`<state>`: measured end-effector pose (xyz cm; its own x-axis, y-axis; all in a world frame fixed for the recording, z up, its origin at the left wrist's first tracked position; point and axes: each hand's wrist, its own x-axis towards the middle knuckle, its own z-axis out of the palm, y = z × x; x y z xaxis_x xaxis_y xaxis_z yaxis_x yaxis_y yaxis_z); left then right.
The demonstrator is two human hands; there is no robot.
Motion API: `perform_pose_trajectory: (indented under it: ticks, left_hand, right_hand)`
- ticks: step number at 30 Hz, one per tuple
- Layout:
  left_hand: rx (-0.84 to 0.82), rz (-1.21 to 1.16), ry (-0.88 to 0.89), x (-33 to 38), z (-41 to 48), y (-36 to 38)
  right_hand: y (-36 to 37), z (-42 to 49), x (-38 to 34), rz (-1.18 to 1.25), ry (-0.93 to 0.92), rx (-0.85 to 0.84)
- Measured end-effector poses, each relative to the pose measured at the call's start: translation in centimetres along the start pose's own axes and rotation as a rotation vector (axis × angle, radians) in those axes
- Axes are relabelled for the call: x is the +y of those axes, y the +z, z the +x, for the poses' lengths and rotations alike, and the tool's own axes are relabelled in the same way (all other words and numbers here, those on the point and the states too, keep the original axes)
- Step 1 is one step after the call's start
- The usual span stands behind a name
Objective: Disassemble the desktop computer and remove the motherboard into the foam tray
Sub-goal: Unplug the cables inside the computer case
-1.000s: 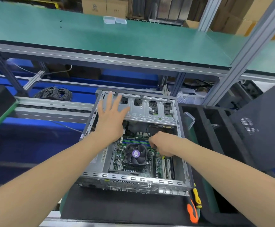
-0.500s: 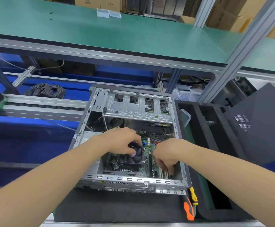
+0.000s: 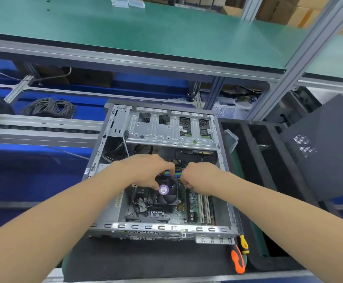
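Motherboard (image 3: 179, 215), green and slotted, lies flat in the perforated sheet-metal case (image 3: 166, 226), beneath the fingers. Left hand (image 3: 146, 170) grips the square black cooler fan (image 3: 167, 194); right hand (image 3: 201, 178) curls just beside it, its hold hidden.

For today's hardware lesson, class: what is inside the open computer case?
Inside the case sit the motherboard, a black cooler fan, cables and a metal drive cage. The left hand and right hand cover the board's middle; what they hold is hidden.
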<state>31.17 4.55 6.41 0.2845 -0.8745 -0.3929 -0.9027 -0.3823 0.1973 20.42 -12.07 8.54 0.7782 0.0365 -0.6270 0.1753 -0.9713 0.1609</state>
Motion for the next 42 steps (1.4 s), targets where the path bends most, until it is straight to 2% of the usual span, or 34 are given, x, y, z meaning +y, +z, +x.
perform_pose_trajectory:
  ticks: [4,6,12,15,19,22,24,33,36,39,42]
  left_hand:
    - [-0.023,0.006,-0.017,0.0,0.3,0.1]
    - [-0.032,-0.03,-0.012,-0.1,0.7,0.0]
    - [-0.067,-0.218,0.003,-0.5,2.1,0.1]
    - [-0.108,-0.24,-0.005,-0.7,3.0,0.4]
    - [-0.182,-0.329,-0.012,-1.4,4.1,0.6]
    - [-0.194,-0.388,0.0,-1.9,4.4,0.8]
    - [-0.196,-0.403,0.014,-2.0,4.5,0.9]
    - [-0.229,-0.437,0.013,-2.3,4.4,1.0]
    - [-0.246,-0.43,-0.006,-2.3,4.2,0.9]
    - [-0.251,-0.343,-0.028,-2.3,3.8,0.4]
    - [-0.209,-0.269,-0.017,-2.4,3.3,-0.4]
  right_hand:
    - [1.6,0.3,-0.7,-0.183,-0.106,0.219]
    - [1.9,0.2,-0.7,-0.187,-0.148,0.206]
    - [1.1,-0.5,0.0,-0.042,-0.051,0.01]
    - [1.3,-0.5,0.1,0.088,-0.101,-0.163]
    - [2.0,0.2,-0.5,0.306,-0.266,-0.426]
    - [2.7,0.6,-1.2,0.492,-0.284,-0.535]
    - [3.0,1.1,-1.3,0.506,-0.291,-0.567]
    - [3.2,1.8,-0.6,0.3,-0.366,-0.596]
    - [2.5,1.3,-0.3,0.445,-0.358,-0.597]
    - [0.4,0.5,0.0,0.597,-0.402,-0.473]
    - [-1.3,0.4,-1.2,0.533,-0.451,-0.241]
